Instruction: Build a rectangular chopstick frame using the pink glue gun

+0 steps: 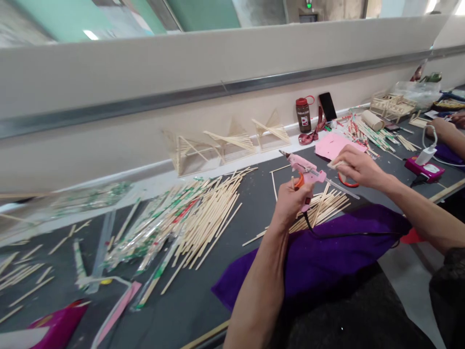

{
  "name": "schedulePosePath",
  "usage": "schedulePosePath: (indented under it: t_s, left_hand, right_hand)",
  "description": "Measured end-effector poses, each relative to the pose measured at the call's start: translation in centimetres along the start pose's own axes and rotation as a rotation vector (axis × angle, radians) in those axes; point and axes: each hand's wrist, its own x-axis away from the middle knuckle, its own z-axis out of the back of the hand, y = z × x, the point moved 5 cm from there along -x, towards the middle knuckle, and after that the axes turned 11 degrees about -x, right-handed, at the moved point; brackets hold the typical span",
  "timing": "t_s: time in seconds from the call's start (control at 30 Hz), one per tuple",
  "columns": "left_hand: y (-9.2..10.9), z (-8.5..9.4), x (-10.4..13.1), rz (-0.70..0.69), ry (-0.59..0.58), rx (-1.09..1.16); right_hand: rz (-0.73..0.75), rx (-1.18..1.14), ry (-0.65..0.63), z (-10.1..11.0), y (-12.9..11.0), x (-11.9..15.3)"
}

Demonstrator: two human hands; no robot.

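My left hand (293, 199) is wrapped round the handle of a pink glue gun (305, 167), whose nozzle points up and to the left. A clear glue stick (341, 188) sticks out of the gun's back end. To the right of the gun, my right hand (358, 167) is closed on a small pale crumpled piece (334, 165), perhaps tissue. Scissors with orange-red handles (348, 181) lie below that hand. Bare wooden sticks (329, 206) are heaped beneath the gun, beside a purple cloth (327, 259) at the table's front edge.
Wooden stick frames (232, 140) stand along the wall. Loose sticks (212, 220) and wrapped chopsticks (156, 225) cover the left-centre. A bottle (303, 116), a phone (327, 106) and pink paper (336, 145) are behind my hands. A purple power strip (424, 168) and another person's hand (445, 133) are at right.
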Motion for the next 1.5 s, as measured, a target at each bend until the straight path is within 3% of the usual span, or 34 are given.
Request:
schedulePosePath:
  t_s: [0.1, 0.2, 0.3, 0.43, 0.7, 0.8, 0.9, 1.0, 1.07, 1.2, 1.3, 1.4, 1.5]
  left_hand:
    - [-0.2, -0.1, 0.0, 0.016, -0.048, 0.058]
    - [-0.4, -0.2, -0.1, 0.033, -0.064, 0.083]
    - [-0.3, -0.3, 0.0, 0.023, -0.084, 0.046]
    - [0.0, -0.4, 0.3, 0.021, -0.08, -0.031]
    - [0.1, -0.5, 0.2, -0.017, -0.047, 0.007]
    - [0.0, 0.0, 0.1, 0.007, 0.014, 0.065]
    - [0.3, 0.3, 0.2, 0.023, 0.005, 0.121]
    - [0.7, 0.6, 0.3, 0.042, -0.004, 0.183]
    - [0.7, 0.7, 0.4, 0.061, 0.003, 0.218]
    - [0.7, 0.7, 0.3, 0.081, -0.027, 0.248]
    - [0.6, 0.6, 0.3, 0.087, -0.053, 0.26]
    - [0.6, 0.6, 0.3, 0.091, -0.058, 0.276]
    - [0.5, 0.7, 0.2, 0.098, -0.06, 0.273]
  right_hand:
    - [0.008, -0.012, 0.139, 1.1, 0.0, 0.5]
    - [0.091, -0.007, 0.167, 0.0, -1.1, 0.0]
    - [0.159, 0.037, 0.072, -2.6, -2.2, -1.1]
    - [0.091, 0.157, -0.112, -4.9, -2.5, -2.3]
    - [0.003, 0.194, -0.173, -3.9, -3.0, -1.7]
    - [0.022, 0.025, -0.138, -3.5, -2.4, -0.7]
    - [-0.005, -0.274, 0.011, -2.1, -1.4, -0.4]
    - [-0.151, -0.624, 0.146, -0.9, -0.2, -0.6]
    - [-0.252, -0.8, 0.167, -0.9, 0.1, -1.0]
    - [-0.352, -1.021, 0.181, -1.9, -0.5, -1.6]
    - [-0.437, -1.19, 0.275, -2.9, 0.0, -1.8]
    - [-0.557, -1.291, 0.373, -3.2, 1.5, -2.0]
    - [-0.624, -1.332, 0.536, -1.7, 4.2, -2.5]
